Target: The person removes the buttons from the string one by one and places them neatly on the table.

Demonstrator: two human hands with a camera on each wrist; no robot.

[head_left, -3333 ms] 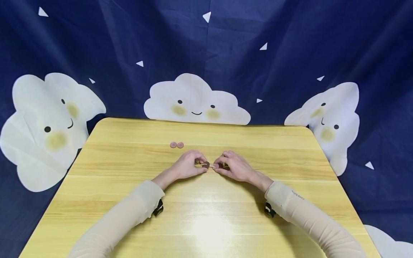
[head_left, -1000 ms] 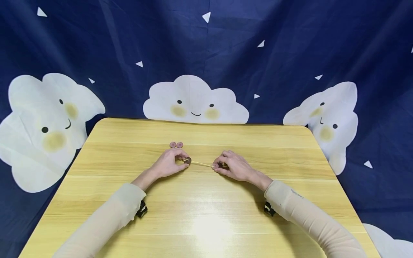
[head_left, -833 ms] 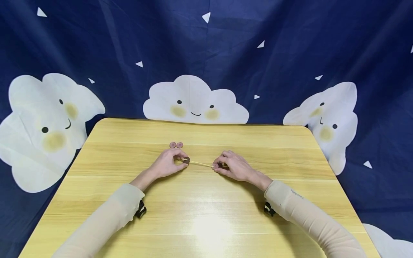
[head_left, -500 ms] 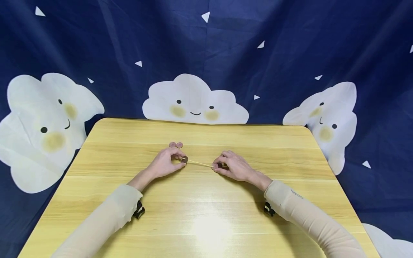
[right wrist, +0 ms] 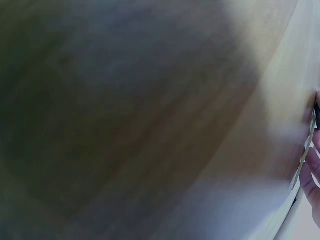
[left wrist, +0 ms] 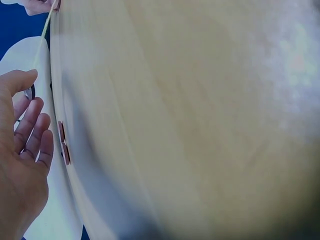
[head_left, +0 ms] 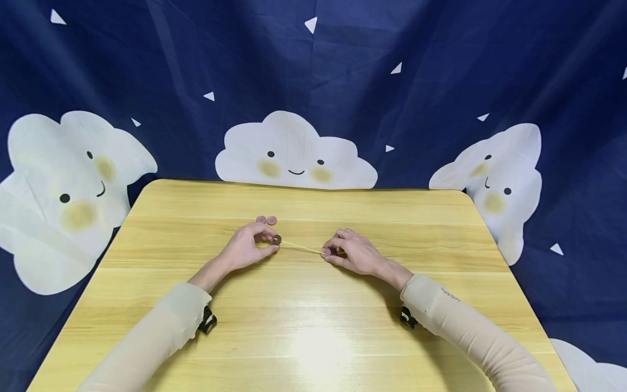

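Between thumb and fingertips, my left hand (head_left: 245,248) pinches a dark brown button (head_left: 276,240) held up on edge. A thin yellow cord (head_left: 301,247) stretches from this button to my right hand (head_left: 360,255). There, the fingertips pinch a pinkish-brown button (head_left: 325,253); something darker behind it is partly hidden by the fingers. In the left wrist view, the left hand (left wrist: 22,155) shows its thumb against the button (left wrist: 31,92), with the other fingers loosely bent. At the right wrist view's edge, the cord (right wrist: 306,150) trails past the fingers (right wrist: 310,182).
Two pinkish-brown buttons, a left one (head_left: 261,220) and a right one (head_left: 271,220), lie side by side just beyond the left hand. The wooden table (head_left: 313,305) spreads under both arms. A dark blue cloth (head_left: 274,60) with clouds hangs behind its far edge.
My left hand has moved left with the dark button, away from the right hand, and a longer stretch of cord shows between them. The right hand stays nearly still.
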